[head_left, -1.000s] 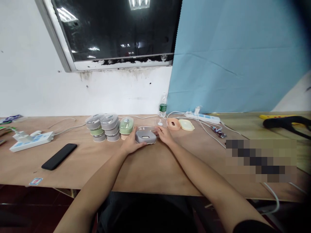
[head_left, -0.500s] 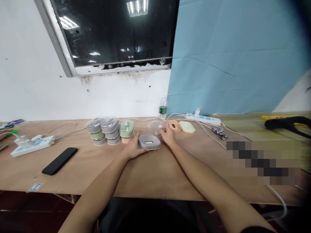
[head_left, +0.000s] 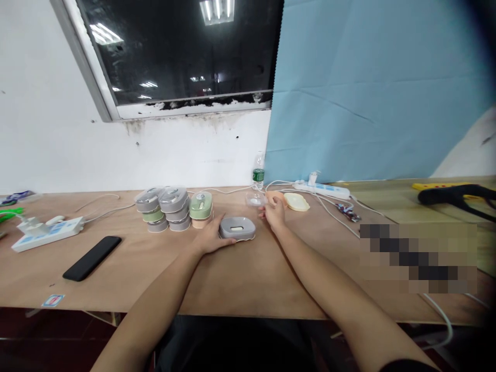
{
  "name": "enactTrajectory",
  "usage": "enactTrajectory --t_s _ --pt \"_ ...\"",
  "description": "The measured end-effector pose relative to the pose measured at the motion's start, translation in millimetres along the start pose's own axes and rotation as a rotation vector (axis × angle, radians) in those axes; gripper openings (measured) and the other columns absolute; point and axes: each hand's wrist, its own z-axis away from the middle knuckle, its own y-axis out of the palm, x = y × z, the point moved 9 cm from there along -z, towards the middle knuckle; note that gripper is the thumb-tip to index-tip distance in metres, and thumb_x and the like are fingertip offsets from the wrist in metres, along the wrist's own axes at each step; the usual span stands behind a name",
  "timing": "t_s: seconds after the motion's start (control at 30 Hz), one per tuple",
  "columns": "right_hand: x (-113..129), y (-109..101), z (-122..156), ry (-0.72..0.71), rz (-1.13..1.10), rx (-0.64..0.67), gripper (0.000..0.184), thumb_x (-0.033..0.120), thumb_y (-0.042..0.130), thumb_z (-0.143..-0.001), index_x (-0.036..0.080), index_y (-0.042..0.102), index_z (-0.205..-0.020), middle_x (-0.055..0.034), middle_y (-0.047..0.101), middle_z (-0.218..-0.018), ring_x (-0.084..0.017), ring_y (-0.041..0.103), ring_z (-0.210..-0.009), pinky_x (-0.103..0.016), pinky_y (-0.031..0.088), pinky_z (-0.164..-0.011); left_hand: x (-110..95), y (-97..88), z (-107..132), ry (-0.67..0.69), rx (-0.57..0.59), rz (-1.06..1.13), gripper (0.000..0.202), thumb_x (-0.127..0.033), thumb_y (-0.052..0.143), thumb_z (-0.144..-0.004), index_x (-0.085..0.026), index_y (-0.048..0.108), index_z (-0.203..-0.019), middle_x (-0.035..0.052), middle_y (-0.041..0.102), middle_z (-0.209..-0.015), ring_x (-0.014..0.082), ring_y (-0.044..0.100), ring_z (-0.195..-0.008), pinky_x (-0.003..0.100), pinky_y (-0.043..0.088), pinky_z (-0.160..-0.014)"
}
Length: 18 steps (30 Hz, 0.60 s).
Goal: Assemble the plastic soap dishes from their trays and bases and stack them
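My left hand (head_left: 211, 239) lies flat on the plywood table (head_left: 248, 281), its fingertips against the front left of a grey soap dish (head_left: 237, 228). My right hand (head_left: 274, 214) is raised a little, its fingertips pinching the edge of a small transparent plastic piece (head_left: 254, 199). Just behind that hand sits a peach soap dish part (head_left: 276, 196), partly hidden, with a cream lid (head_left: 296, 202) to its right. Left of the grey dish stand stacks of grey and green soap dishes (head_left: 173, 202).
A black phone (head_left: 92, 258) and a white power strip (head_left: 46, 234) lie at the left. A water bottle (head_left: 258, 173), a second power strip (head_left: 321, 190) and cables lie along the back. A pixelated patch (head_left: 418, 258) hides the right of the table.
My right hand has moved right and away from the grey dish, taking the transparent piece with it. The left hand and grey dish stay nearly still.
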Motion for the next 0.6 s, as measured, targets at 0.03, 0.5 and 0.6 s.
enactTrajectory --t_s 0.03,0.5,0.6 --pt "2 0 0 -0.024 0.009 0.005 0.072 0.023 0.057 -0.076 0.018 0.028 -0.142 -0.003 0.07 -0.076 -0.014 0.059 -0.043 -0.025 0.049 -0.04 0 0.0 0 0.002 -0.002 -0.003 0.106 -0.065 0.069 -0.066 -0.015 0.025 -0.148 0.0166 0.041 -0.146 0.0335 0.042 -0.131 0.047 0.036 -0.108" --pt "8 25 -3 -0.344 0.413 0.188 0.039 0.026 0.06 -0.076 0.015 0.065 -0.113 -0.0088 0.068 -0.106 -0.017 0.065 -0.078 -0.037 0.051 -0.083 -3 0.5 -1 0.032 0.008 -0.016 0.098 -0.065 0.069 -0.066 -0.014 0.036 -0.144 0.0163 0.047 -0.141 0.0333 0.046 -0.128 0.046 0.037 -0.106" --pt "12 27 1 -0.377 0.441 0.207 0.039 0.027 0.059 -0.077 0.016 0.065 -0.114 -0.0093 0.068 -0.107 -0.017 0.065 -0.077 -0.036 0.051 -0.082 -3 1.0 -1 0.035 0.015 -0.017 0.097 -0.065 0.068 -0.066 -0.015 0.036 -0.143 0.0162 0.047 -0.141 0.0336 0.046 -0.128 0.046 0.037 -0.106"
